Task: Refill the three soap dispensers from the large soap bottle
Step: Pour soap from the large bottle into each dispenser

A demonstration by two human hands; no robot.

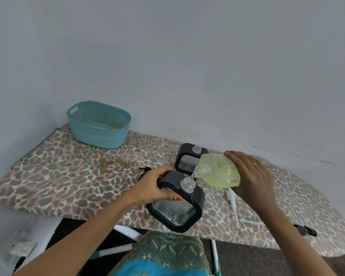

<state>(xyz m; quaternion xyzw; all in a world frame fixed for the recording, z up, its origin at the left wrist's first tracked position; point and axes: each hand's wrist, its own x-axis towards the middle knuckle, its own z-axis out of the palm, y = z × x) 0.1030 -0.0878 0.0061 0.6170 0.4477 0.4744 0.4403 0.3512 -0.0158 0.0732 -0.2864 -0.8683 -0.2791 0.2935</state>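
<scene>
My right hand (253,178) grips the large clear soap bottle (220,172), tipped left with yellow-green soap inside. Soap runs from its threaded mouth into the open neck of a black-framed clear dispenser (177,204). My left hand (153,186) holds that dispenser by its top left corner, tilted, at the near edge of the ironing board (68,176). A second black-framed dispenser (188,158) with an open neck stands just behind it. A white pump with its tube (233,204) lies on the board under my right hand. Behind my right hand a clear object shows only in part.
A teal plastic basket (99,124) stands at the board's back left, against the grey wall. Black pump heads lie behind my left hand (143,170) and at the board's near right edge (305,229). The board's white legs show below.
</scene>
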